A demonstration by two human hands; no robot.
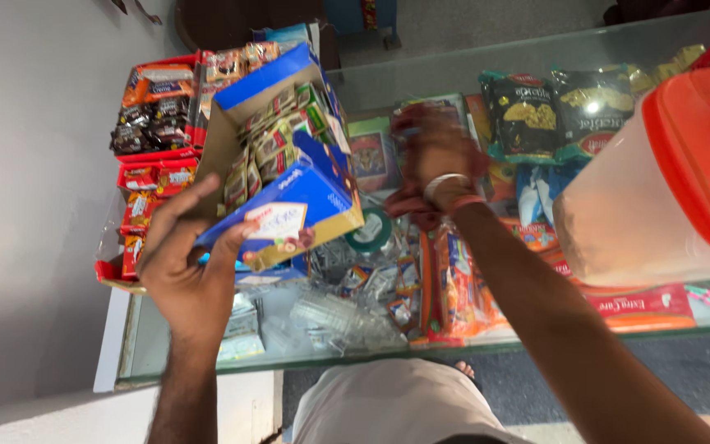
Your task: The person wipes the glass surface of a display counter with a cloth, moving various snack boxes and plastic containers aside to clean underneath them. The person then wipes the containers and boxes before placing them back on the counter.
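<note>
My left hand (184, 259) holds up an open blue cardboard box (297, 197) by its lower left corner. The box is tilted and filled with several small green and brown packets (269, 148). My right hand (433, 160) hovers over the glass counter (454, 74), blurred by motion, with a white bangle and a red thread at the wrist. Something dark red shows at its fingers, but I cannot tell whether it grips anything.
A red display rack (154, 156) with snack packets stands at the left end of the counter. Dark snack bags (564, 115) lie on the glass. A clear plastic jar with an orange lid (667, 177) stands at the right. More packets fill the shelf under the glass.
</note>
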